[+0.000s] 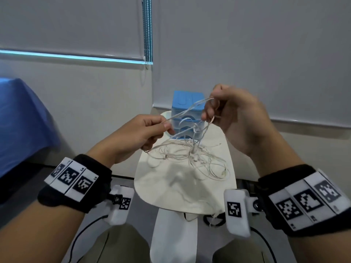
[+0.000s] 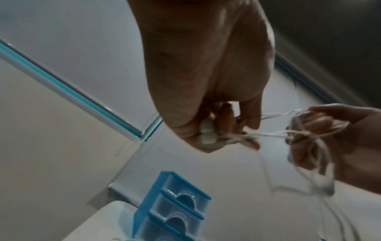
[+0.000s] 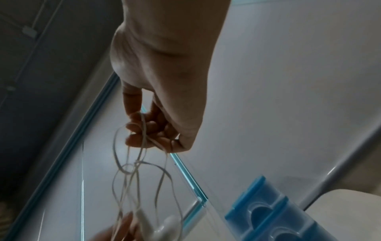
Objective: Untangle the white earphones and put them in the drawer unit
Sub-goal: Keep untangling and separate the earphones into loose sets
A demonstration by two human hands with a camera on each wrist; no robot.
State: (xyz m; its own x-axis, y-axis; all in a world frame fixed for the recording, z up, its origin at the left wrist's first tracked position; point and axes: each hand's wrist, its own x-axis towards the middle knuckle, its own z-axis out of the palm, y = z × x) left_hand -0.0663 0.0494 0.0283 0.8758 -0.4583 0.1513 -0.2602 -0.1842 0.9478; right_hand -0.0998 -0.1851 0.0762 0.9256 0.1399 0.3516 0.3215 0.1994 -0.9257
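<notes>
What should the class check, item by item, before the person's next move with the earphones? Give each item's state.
1. Left hand pinches the cord: ok.
2. Right hand pinches the cord: ok.
3. White earphones untangled: not ok, loops cross on the table.
4. An earbud gripped in the left hand, per the left wrist view: ok.
5. Drawer unit has an open drawer: not ok, visible drawers look shut.
6. Where the knot lies: cannot tell.

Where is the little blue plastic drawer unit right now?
In the head view the blue plastic drawer unit stands at the far end of the cream table, by the wall, behind the white earphones stretched between both hands.
</notes>
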